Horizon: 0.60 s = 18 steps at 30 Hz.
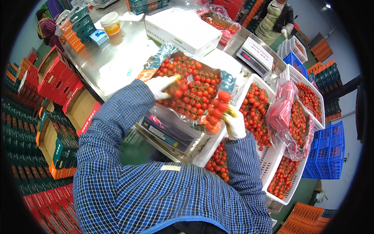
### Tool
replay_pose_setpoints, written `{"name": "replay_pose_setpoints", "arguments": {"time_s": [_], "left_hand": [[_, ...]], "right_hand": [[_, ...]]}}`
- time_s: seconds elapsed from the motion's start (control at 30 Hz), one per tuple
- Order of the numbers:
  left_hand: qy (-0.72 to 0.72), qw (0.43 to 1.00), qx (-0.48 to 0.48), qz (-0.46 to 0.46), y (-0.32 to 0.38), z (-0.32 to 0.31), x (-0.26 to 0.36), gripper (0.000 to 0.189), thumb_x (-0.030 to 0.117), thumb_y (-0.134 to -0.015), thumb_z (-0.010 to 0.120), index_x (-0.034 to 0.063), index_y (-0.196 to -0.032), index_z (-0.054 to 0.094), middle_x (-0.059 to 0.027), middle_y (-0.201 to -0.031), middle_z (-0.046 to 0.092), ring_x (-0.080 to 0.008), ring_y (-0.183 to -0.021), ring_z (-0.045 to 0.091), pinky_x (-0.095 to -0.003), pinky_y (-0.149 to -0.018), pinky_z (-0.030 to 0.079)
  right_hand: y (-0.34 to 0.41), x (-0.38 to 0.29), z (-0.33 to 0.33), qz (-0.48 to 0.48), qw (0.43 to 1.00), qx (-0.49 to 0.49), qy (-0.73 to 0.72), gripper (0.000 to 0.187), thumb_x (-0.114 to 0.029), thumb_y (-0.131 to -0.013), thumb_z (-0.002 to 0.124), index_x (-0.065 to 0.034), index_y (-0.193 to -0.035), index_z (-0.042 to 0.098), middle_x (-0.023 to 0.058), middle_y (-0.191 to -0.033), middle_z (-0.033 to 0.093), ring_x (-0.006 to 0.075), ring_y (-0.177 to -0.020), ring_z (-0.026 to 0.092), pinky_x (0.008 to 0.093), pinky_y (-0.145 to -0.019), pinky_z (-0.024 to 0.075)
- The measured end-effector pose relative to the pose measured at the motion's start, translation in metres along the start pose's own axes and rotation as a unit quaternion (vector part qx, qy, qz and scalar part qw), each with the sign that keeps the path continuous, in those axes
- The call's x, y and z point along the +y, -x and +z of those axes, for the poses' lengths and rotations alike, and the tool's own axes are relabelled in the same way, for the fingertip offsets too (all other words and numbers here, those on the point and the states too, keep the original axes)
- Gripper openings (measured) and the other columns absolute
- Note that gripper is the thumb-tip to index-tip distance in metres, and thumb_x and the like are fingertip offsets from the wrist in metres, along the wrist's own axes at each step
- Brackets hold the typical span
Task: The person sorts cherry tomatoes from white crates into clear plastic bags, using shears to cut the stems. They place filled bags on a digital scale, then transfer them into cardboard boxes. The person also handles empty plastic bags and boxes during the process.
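My left hand (pixel 161 86), in a white glove with yellowed fingertips, grips a blurred bunch of cherry tomatoes (pixel 178 89) over the left part of an open carton (pixel 229 82). Vine cherry tomatoes (pixel 201 96) in rows fill that carton, which has a clear plastic liner. At its right front corner, my right hand (pixel 235 125), gloved the same way, holds up another tomato bunch (pixel 216 108) by its side. The carton rests on a digital scale (pixel 169 133) whose display faces me. Beneath my right forearm, part of a white crate of tomatoes (pixel 217 162) is hidden.
White plastic crates (pixel 264 166) of tomatoes stand to the right, one bearing a plastic-wrapped red carton (pixel 282 109). A white box (pixel 182 30), a second scale (pixel 254 57) and a bucket (pixel 110 23) occupy the steel table (pixel 87 68). Stacked cartons (pixel 60 79) line the left. A person (pixel 271 22) stands beyond.
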<state>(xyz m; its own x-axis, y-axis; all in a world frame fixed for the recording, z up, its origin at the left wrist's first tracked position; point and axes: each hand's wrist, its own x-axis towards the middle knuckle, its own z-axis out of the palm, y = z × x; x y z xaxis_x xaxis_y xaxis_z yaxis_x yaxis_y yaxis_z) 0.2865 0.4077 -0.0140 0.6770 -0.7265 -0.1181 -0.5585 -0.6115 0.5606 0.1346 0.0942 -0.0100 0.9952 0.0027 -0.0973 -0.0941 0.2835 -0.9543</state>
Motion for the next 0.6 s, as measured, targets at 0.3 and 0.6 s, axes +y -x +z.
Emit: {"name": "replay_pose_setpoints", "arguments": {"time_s": [0.3, 0.6], "left_hand": [[-0.218, 0.974, -0.029, 0.063, 0.003, 0.014, -0.015, 0.085, 0.015, -0.074, 0.072, 0.02, -0.147, 0.029, -0.0087, -0.122, 0.054, -0.0285, -0.114, 0.051, -0.0419, -0.098, 0.04], [-0.202, 0.979, -0.036, 0.014, -0.005, 0.01, -0.009, 0.086, 0.018, -0.074, 0.071, 0.0169, -0.148, 0.027, -0.0131, -0.119, 0.052, -0.0313, -0.108, 0.052, -0.0423, -0.09, 0.047]], "right_hand": [[-0.075, 0.005, 0.068, -0.138, 0.724, -0.133, 0.663, 0.011, -0.015, -0.074, 0.066, -0.0084, -0.083, 0.065, 0.0099, -0.084, 0.061, 0.0293, -0.078, 0.063, 0.038, -0.07, 0.0515], [-0.07, 0.01, 0.055, -0.073, 0.699, -0.156, 0.695, 0.015, -0.015, -0.071, 0.063, -0.0095, -0.084, 0.067, 0.013, -0.09, 0.063, 0.0306, -0.084, 0.064, 0.0411, -0.075, 0.0523]]}}
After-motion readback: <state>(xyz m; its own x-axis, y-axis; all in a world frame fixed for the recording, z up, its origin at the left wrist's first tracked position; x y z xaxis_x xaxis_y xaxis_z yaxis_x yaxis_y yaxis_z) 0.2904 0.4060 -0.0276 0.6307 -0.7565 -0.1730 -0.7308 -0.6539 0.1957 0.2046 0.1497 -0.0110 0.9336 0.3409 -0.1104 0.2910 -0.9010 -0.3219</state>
